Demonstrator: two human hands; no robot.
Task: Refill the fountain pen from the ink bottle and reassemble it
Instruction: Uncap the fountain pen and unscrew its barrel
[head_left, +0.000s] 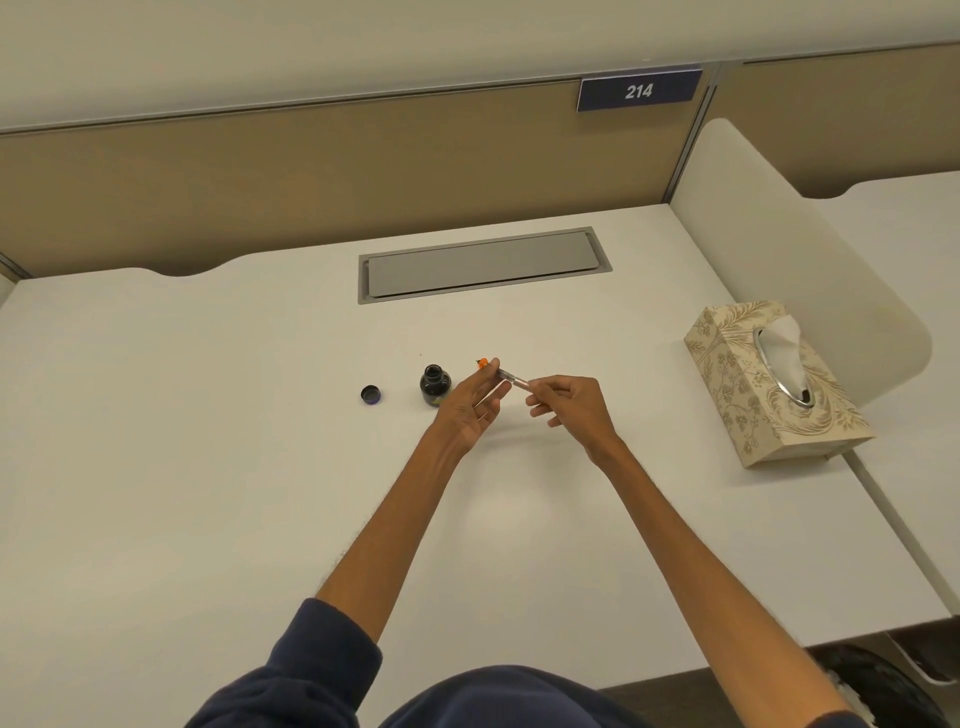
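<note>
A small dark ink bottle stands open on the white desk, its dark cap lying to its left. Just right of the bottle, both hands hold a thin fountain pen section above the desk. My left hand pinches the end with the orange grip and nib. My right hand pinches the other end, a clear tube with a metal band. The pen's barrel and cap are not in view.
A patterned tissue box sits at the right, against a white rounded divider. A grey cable hatch is set into the desk behind the bottle. A beige partition with a "214" sign closes the back.
</note>
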